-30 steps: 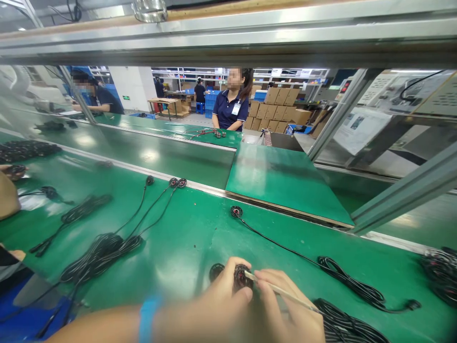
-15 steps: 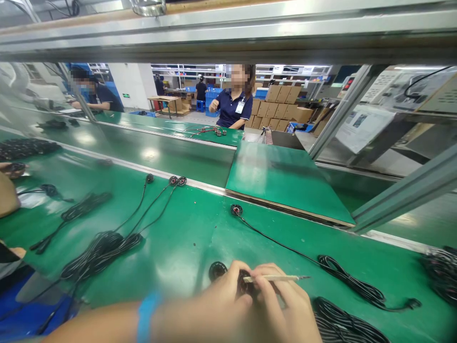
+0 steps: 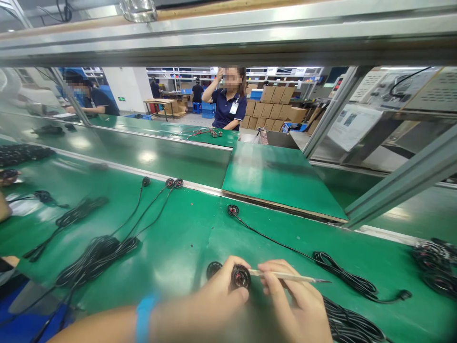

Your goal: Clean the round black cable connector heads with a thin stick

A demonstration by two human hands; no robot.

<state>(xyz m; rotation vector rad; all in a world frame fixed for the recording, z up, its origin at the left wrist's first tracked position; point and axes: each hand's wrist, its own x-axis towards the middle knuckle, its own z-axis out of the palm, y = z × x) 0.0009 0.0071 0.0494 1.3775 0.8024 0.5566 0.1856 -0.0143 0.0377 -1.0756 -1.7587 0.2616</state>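
Observation:
My left hand (image 3: 224, 288) is closed around a round black part (image 3: 241, 277) with a ringed face and red in its middle. Between the fingers of my right hand (image 3: 298, 300) lies a thin pale stick (image 3: 293, 276) with a pointed, darker tip facing right. Its other end reaches the edge of the round part. Just behind my left fingers a second round black disc (image 3: 214, 267) shows on the green table. Black coiled cable (image 3: 352, 319) lies beside my right hand, partly hidden by it.
Ahead, a round black part (image 3: 233, 210) trails a cable to a coil (image 3: 344, 271). More cabled parts (image 3: 98, 257) lie at left, and a pile (image 3: 437, 267) at right. A raised green board (image 3: 282, 178) and metal posts (image 3: 403, 176) stand beyond. A co-worker (image 3: 228, 107) sits across.
My right hand has moved right, away from my left hand, with the stick. The round part in my left hand now shows its face. The co-worker across has raised a hand toward their head.

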